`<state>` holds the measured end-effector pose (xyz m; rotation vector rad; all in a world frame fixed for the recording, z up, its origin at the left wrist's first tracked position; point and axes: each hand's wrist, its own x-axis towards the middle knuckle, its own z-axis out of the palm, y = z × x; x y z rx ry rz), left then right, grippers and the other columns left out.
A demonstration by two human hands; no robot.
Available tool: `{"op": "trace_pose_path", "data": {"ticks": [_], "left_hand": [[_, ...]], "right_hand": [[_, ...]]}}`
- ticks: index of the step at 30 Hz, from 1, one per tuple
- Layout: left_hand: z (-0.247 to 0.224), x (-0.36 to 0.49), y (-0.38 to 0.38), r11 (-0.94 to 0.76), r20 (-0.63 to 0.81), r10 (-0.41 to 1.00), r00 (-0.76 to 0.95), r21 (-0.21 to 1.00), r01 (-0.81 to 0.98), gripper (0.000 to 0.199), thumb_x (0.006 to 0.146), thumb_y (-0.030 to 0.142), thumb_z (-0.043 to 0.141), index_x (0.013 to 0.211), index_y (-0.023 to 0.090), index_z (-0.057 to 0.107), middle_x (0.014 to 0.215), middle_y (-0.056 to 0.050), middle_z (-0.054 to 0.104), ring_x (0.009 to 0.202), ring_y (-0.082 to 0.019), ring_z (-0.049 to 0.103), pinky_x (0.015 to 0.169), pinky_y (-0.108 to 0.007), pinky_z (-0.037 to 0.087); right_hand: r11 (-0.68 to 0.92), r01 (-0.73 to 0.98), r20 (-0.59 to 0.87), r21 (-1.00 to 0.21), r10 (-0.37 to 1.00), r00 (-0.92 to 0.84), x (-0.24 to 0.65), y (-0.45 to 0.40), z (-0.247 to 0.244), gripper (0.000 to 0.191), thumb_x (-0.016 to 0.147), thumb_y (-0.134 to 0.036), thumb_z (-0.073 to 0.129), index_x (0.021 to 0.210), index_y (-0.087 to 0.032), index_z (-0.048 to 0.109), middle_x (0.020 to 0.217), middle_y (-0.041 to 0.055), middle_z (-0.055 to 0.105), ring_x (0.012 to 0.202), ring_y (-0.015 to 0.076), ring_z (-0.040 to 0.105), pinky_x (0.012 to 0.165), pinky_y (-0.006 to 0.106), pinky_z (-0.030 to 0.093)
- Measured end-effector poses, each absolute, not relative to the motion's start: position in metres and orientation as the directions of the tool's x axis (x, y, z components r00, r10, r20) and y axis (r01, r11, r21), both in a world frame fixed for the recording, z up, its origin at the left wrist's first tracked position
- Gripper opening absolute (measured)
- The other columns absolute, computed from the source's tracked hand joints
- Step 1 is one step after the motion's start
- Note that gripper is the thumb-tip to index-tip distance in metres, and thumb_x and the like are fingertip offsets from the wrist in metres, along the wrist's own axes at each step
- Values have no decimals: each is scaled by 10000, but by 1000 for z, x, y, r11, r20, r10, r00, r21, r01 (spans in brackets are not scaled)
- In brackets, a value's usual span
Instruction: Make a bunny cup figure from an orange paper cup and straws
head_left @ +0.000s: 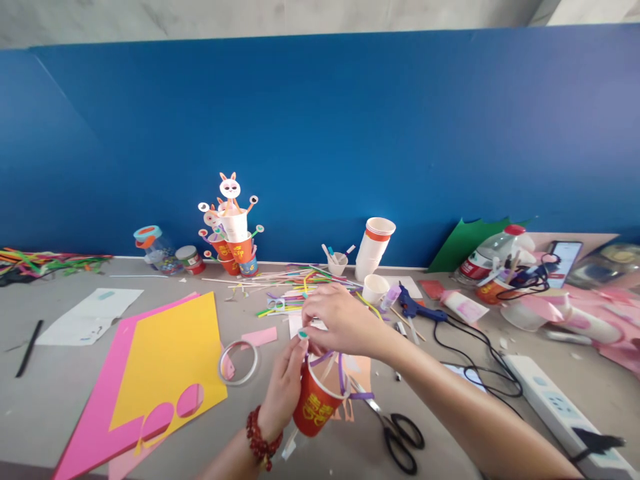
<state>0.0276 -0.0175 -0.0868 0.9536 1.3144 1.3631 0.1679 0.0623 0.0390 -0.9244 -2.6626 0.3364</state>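
Note:
A red paper cup (313,403) with yellow lettering tilts in front of me, its open mouth facing up. My left hand (283,380), with a red bead bracelet at the wrist, is closed on the cup's left side near the rim. Over the far rim my right hand (340,320) bends down with its fingers pinched together beside the left fingertips; what they pinch is hidden. Purple pipe cleaners (361,396) come out over the cup's rim on the right. Black-handled scissors (400,433) lie just right of the cup, blades partly behind it.
Left are yellow card (170,353), pink card (95,407) and a tape roll (239,363). Decorated cups (235,227), straws and pipe cleaners (295,283), and stacked white cups (373,253) stand or lie behind. Right are a blue glue gun (420,308), its cord, and a power strip (555,407).

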Motion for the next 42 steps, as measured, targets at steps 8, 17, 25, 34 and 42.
{"op": "trace_pose_path", "data": {"ticks": [8, 17, 25, 34, 42], "left_hand": [[-84, 32, -22, 43, -47, 979, -198, 999, -28, 438, 813, 548, 629, 1070, 202, 705, 1164, -104, 722, 1144, -294, 625, 1003, -366, 461], [-73, 33, -21, -45, 45, 997, -57, 999, 2, 419, 914, 525, 509, 1067, 188, 705, 1168, -108, 720, 1100, -266, 642, 963, -333, 481], [-84, 32, -22, 2, -2, 984, -176, 1000, -1, 428, 854, 538, 599, 1086, 193, 703, 1213, -107, 702, 1175, -290, 604, 1022, -368, 446], [-72, 32, -20, -119, 120, 993, -10, 991, 68, 436, 958, 493, 444, 1112, 166, 688, 1204, -104, 706, 1152, -273, 622, 912, -333, 517], [-73, 32, -20, -101, 101, 995, -7, 994, 35, 453, 948, 521, 465, 1147, 171, 673, 1239, -102, 689, 1149, -275, 620, 901, -322, 516]], "right_hand": [[776, 549, 172, -309, 614, -771, 169, 62, 41, 40, 754, -205, 635, 762, -191, 672, 744, 22, 665, 795, 200, 589, 779, 322, 376], [766, 553, 110, -329, 612, -783, 169, 61, 45, 54, 726, -215, 655, 763, -186, 682, 757, 24, 691, 787, 201, 602, 748, 311, 396], [758, 558, 104, -338, 619, -779, 170, 63, 43, 75, 719, -237, 687, 769, -182, 688, 757, 18, 692, 800, 193, 603, 765, 307, 398], [734, 565, 45, -378, 624, -780, 169, 64, 44, 109, 703, -256, 713, 779, -179, 704, 774, 23, 704, 840, 212, 607, 767, 311, 392], [716, 581, 12, -387, 634, -774, 167, 65, 47, 110, 698, -250, 722, 784, -182, 718, 779, 22, 703, 802, 202, 612, 695, 283, 396]]}}
